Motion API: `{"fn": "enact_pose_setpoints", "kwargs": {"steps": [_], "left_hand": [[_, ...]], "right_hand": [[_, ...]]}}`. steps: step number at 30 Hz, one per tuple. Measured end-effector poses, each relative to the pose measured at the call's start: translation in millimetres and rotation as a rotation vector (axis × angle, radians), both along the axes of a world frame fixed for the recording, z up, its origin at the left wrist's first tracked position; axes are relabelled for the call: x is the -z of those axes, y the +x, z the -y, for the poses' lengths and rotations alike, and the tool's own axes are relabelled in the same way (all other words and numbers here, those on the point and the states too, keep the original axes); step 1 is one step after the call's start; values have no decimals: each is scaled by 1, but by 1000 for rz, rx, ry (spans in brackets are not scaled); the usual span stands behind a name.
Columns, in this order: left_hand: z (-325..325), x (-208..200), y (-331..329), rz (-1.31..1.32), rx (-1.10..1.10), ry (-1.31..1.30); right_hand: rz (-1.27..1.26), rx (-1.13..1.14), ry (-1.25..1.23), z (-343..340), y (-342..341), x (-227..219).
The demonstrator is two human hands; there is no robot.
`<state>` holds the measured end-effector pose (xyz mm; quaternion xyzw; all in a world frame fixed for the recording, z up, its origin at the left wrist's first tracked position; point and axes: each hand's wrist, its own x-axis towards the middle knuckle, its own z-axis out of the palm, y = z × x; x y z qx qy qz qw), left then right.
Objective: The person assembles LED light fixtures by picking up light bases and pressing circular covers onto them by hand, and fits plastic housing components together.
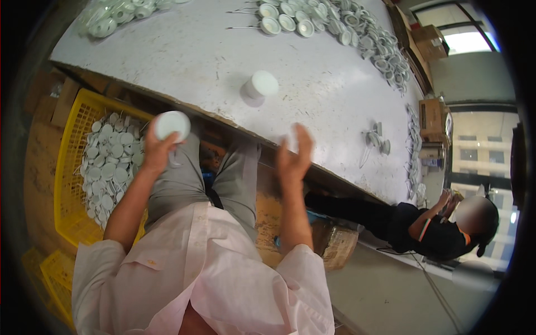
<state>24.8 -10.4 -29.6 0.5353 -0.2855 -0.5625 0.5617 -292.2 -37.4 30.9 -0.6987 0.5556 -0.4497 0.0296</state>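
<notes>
My left hand (154, 149) is closed on a white round disc (172, 124), its thumb on the rim, beside the table's near edge. The disc's flat face shows, while its underside is mostly hidden. My right hand (295, 156) is at the table edge with fingers apart and slightly blurred, and nothing shows in it. On the white table (184, 61) in front of me stands a short white round piece (262, 85), seemingly of the same kind. Left of my legs, a yellow plastic basket (66, 167) holds many small white discs (109, 167), some with thin wires.
Many white round fittings (340, 25) with wires cover the far table side. A few more (377, 139) lie at right. A clear bag (106, 22) of white parts is far left. Cardboard boxes (432, 120) stand right. Another person (435, 223) is at the table's right end.
</notes>
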Motion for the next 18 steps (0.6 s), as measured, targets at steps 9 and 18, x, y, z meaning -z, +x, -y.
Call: {"fn": "enact_pose_setpoints", "kwargs": {"steps": [9,18], "left_hand": [[-80,134,229,228,-414,451],[-137,224,305,968,-362,566]], "right_hand": [[-328,1240,555,42,-298,30],[313,838,260,0,-263,60]]}}
